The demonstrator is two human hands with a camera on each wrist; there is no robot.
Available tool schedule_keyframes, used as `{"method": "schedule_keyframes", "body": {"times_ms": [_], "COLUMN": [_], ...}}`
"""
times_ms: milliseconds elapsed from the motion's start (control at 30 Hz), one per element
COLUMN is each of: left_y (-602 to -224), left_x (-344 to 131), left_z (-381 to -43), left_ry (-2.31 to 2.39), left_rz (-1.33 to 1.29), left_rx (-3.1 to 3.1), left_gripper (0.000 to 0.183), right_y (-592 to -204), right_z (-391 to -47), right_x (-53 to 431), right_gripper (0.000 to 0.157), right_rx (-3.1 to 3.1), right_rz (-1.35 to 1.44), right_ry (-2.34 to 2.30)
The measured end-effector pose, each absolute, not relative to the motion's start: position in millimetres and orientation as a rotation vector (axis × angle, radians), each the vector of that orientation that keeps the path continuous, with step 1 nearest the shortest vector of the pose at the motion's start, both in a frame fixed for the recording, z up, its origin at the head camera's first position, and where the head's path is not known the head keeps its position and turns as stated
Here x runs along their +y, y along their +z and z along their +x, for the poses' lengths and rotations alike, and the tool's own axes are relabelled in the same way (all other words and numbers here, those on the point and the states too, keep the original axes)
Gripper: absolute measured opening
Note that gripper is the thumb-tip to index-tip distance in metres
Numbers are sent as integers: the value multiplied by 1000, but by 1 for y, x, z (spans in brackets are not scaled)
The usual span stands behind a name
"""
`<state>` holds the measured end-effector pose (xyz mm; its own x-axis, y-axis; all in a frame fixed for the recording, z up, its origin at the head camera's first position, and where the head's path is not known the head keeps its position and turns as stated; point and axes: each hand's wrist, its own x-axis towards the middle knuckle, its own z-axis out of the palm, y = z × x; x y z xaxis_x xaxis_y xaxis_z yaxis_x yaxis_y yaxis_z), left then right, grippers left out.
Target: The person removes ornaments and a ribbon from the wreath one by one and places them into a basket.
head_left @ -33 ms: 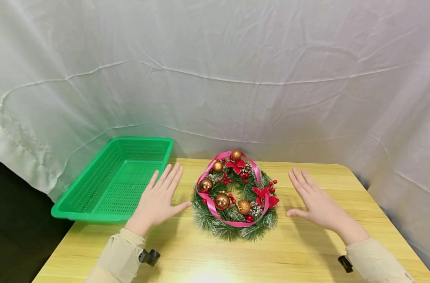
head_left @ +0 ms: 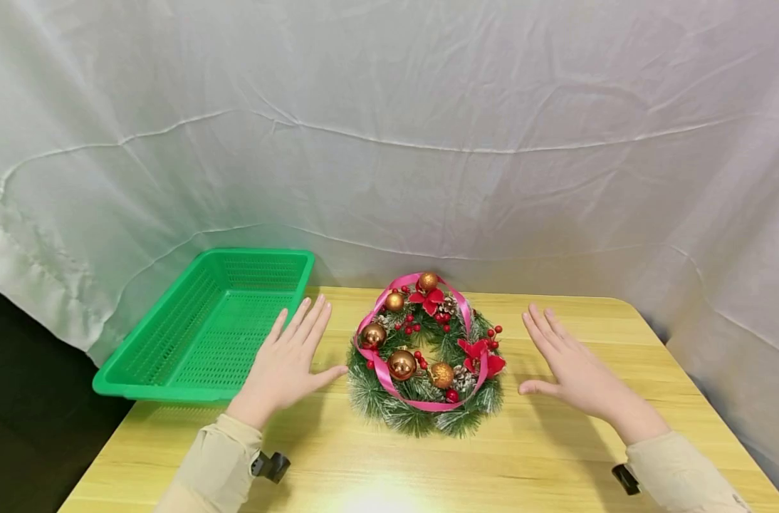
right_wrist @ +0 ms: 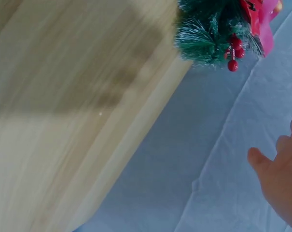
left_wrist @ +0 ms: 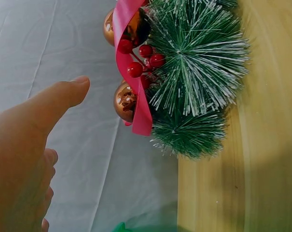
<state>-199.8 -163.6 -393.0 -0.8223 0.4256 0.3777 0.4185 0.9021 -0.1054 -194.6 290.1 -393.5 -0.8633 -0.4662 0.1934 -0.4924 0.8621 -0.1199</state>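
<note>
A green Christmas wreath (head_left: 417, 415) with frosted needles lies on the wooden table, trimmed with gold balls, red berries, red flowers and pinecones. A pink ribbon (head_left: 431, 407) loops over it. To its left my left hand (head_left: 288, 367) is held above the table, fingers straight and thumb pointing toward the wreath. On the other side my right hand (head_left: 574, 367) hovers likewise, fingers extended, apart from the wreath. Both palms are bare. In the left wrist view, the thumb (left_wrist: 63, 99) is near a shiny gold ball (left_wrist: 125, 101). The right wrist view catches the wreath's edge (right_wrist: 201, 43) with berries.
A green plastic basket (head_left: 171, 394) with perforated walls stands at the table's left side, partly behind my left hand. Pale fabric (head_left: 428, 142) hangs behind the table (head_left: 389, 470). Each wrist carries a small black device below the sleeve cuff.
</note>
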Motion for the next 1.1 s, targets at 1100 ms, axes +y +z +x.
{"method": "schedule_keyframes", "body": {"times_ms": [1100], "left_y": [-390], "left_x": [-108], "left_z": [-185], "left_ry": [-149], "left_rz": [-748], "left_rx": [-2662], "left_gripper": [89], "right_y": [-412], "right_z": [-202], "right_x": [276], "right_gripper": [96], "right_rx": [-2935], "right_rz": [778], "right_ry": [342]}}
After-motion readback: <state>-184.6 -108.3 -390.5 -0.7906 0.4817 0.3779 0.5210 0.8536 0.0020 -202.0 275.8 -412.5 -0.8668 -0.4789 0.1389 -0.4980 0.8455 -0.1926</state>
